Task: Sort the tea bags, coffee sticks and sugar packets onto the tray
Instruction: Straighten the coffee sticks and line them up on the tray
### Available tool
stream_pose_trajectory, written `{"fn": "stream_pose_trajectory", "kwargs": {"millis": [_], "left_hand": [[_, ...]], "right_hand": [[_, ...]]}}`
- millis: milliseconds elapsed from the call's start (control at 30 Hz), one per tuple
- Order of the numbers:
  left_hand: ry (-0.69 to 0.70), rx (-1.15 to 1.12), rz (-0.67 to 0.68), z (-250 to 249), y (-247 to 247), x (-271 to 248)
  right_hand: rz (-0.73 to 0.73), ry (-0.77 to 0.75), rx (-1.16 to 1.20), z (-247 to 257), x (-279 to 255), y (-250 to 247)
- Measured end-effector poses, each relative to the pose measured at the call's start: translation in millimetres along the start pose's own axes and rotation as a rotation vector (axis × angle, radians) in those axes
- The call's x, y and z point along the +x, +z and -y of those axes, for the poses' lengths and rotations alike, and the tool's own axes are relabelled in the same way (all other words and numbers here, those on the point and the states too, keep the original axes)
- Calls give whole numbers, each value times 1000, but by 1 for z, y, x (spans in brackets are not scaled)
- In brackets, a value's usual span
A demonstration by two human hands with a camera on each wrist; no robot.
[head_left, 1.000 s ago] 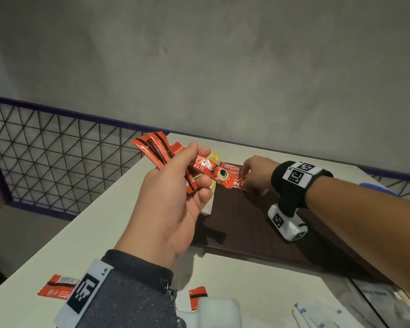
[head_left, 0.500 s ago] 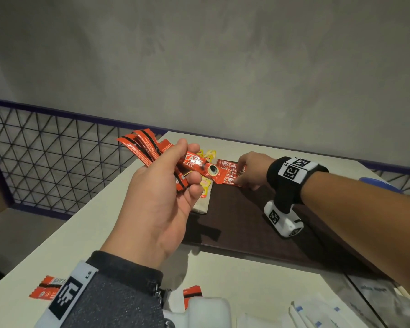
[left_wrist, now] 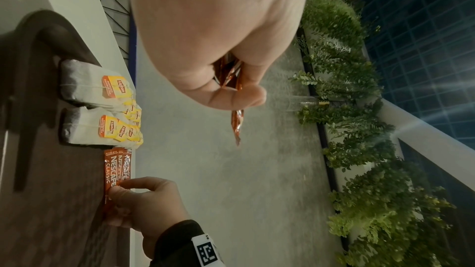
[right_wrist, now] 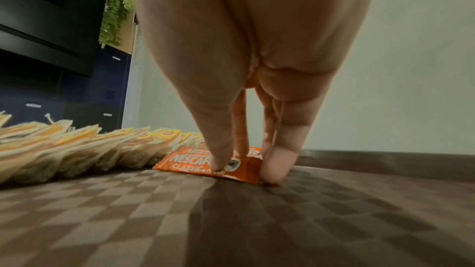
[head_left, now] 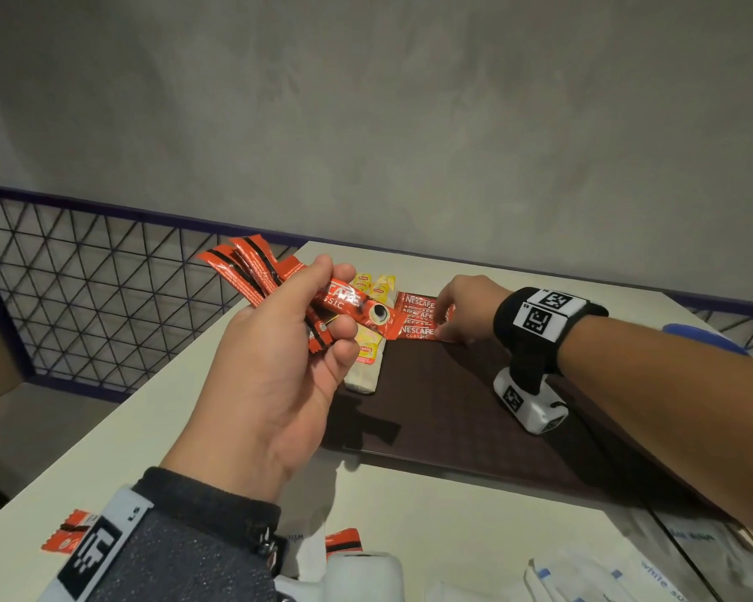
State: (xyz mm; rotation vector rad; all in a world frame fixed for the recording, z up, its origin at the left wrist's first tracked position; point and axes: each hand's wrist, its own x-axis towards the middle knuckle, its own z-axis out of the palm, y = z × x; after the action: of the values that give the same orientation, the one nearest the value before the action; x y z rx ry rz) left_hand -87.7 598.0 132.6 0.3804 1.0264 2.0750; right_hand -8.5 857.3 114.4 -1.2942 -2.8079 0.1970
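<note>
The left hand (head_left: 270, 375) is raised above the near-left corner of the dark tray (head_left: 453, 419), fingers and thumb curled round a fanned bunch of red Nescafé coffee sticks (head_left: 279, 293) — their ends stick out past the knuckles on the side away from the tray, and one stick lies across the fingertips with its printed cup facing up. The right hand (head_left: 466, 310) is down at the tray's far edge, fingers together and pointing downward; its fingertips (right_wrist: 221, 161) press on the end of the nearest stick in a short row of coffee sticks lying on the tray (head_left: 418, 317), one finger also touching the tray's checked surface just beside that stick. It pins the stick rather than lifting it.

Left of that row, along the same far edge, Lipton tea bags (left_wrist: 97, 109) sit in two overlapping stacks, yellow tags up. Near the tray's front edge, white sugar packets (head_left: 605, 575) lie on the cream table (head_left: 114, 449) at the right, and two loose coffee sticks (head_left: 68, 532) lie there beside the left sleeve.

Beyond the tray stands a plain grey wall (head_left: 409, 115); left of the tray, past the table edge, runs a wire-mesh railing with a purple frame (head_left: 83, 288).
</note>
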Motion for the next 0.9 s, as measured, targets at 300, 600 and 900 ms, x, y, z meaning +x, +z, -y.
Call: {"fn": "stream_pose_trajectory", "kwargs": {"millis": [300, 600, 900], "left_hand": [[14, -6, -1, -1, 0, -2], [11, -14, -4, -2, 0, -2], [17, -17, 1, -2, 0, -1]], "right_hand": [[-22, -4, -49, 5, 0, 4], [-14, 13, -60, 7, -3, 5], [-36, -53, -120, 13, -4, 6]]}}
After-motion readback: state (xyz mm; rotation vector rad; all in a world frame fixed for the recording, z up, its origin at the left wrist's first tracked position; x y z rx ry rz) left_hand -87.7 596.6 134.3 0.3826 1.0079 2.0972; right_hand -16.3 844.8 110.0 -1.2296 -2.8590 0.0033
